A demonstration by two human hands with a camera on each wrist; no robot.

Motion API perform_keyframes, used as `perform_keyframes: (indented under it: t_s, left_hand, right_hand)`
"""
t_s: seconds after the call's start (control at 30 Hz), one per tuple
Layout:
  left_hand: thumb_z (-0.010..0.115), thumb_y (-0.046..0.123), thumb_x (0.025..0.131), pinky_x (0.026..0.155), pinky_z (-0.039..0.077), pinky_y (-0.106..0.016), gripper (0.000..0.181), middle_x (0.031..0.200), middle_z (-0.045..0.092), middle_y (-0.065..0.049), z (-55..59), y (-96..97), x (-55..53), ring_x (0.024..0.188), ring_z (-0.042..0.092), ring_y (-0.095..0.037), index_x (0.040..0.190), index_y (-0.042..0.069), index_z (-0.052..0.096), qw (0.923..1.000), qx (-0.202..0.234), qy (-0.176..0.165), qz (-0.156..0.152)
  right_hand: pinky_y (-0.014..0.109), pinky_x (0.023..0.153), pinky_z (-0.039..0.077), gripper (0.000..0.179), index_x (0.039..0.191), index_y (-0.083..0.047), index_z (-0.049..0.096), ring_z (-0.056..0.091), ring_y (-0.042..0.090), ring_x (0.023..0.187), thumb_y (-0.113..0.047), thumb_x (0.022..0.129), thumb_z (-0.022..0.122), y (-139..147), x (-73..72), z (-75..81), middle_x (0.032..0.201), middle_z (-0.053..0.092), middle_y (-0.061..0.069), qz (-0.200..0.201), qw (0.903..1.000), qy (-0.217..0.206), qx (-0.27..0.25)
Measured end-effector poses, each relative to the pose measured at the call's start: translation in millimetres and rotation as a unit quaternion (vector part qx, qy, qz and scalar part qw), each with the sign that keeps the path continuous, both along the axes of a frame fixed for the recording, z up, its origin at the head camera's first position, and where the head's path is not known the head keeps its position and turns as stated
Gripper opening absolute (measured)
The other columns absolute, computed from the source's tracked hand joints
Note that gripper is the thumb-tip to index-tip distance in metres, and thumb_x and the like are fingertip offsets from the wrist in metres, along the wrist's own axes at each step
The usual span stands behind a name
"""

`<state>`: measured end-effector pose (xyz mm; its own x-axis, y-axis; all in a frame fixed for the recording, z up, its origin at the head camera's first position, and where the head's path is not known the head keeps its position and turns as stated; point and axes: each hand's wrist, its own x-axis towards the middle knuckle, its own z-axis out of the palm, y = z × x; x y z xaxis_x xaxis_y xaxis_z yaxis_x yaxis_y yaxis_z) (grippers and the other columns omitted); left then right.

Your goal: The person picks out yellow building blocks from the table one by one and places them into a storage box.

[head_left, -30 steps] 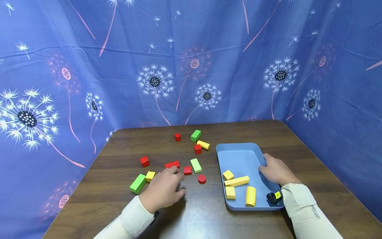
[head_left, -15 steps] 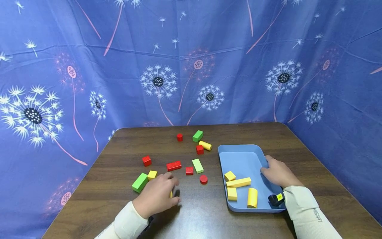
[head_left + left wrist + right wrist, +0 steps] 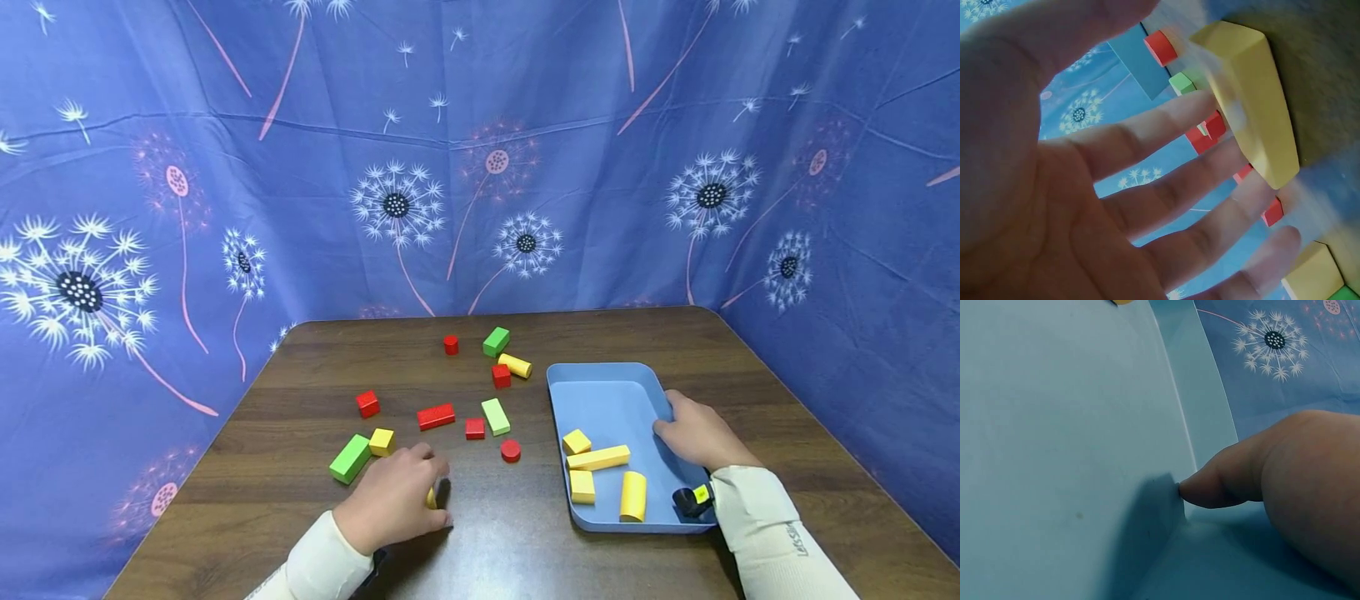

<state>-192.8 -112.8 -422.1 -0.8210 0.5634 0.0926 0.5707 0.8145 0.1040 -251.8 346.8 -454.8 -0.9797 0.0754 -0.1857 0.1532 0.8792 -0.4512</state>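
In the head view my left hand (image 3: 393, 498) is low over the table at the left, largely covering a yellow block (image 3: 431, 498). The left wrist view shows this yellow block (image 3: 1260, 103) as long, with slanted ends. My fingertips reach its side there, fingers spread and nearly straight, while the thumb stays apart from it. My right hand (image 3: 703, 429) grips the right wall of a blue tray (image 3: 600, 372), its thumb (image 3: 1225, 478) on the inside. Several yellow blocks lie in the tray, among them a long bar (image 3: 598, 457) and a half-round piece (image 3: 633, 497).
Near my left hand lie a yellow cube (image 3: 382, 442) and a green block (image 3: 350, 459). Farther off are a red bar (image 3: 436, 417), a light green block (image 3: 495, 417), a red disc (image 3: 511, 451) and a yellow cylinder (image 3: 515, 365). A patterned blue cloth (image 3: 300, 208) hangs behind the table.
My left hand has moved left and slightly toward me, to the yellow block, uncovering the red bar. My right hand keeps its grip on the tray. The head view has shifted a little.
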Motion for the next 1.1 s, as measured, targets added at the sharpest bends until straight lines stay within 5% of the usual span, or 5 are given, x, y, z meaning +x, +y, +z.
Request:
perform_keyframes:
  t_s: [0.57,1.1]
  left_hand:
    - [0.089,0.029,0.064,0.052,0.040,-0.031,0.042,0.095,0.066,0.001,-0.2,-1.2,-4.0,0.073,0.057,-0.017,0.103,0.017,0.078,0.9996,-0.025,-0.012,0.006]
    - [0.088,0.025,0.058,0.050,0.037,-0.030,0.039,0.082,0.062,0.004,-1.6,-1.9,-2.6,0.065,0.054,-0.014,0.094,0.017,0.076,0.9993,-0.028,0.026,0.004]
  right_hand:
    - [0.072,0.103,0.042,0.076,0.156,0.016,0.018,0.042,0.061,0.136,-0.025,0.102,0.053,2.7,0.3,-0.7,0.153,0.032,0.043,0.000,1.0000,0.001,-0.005]
    - [0.071,0.100,0.044,0.074,0.155,0.015,0.021,0.045,0.060,0.133,-0.023,0.101,0.054,-0.3,0.9,-2.8,0.152,0.036,0.042,-0.002,1.0000,0.002,-0.008]
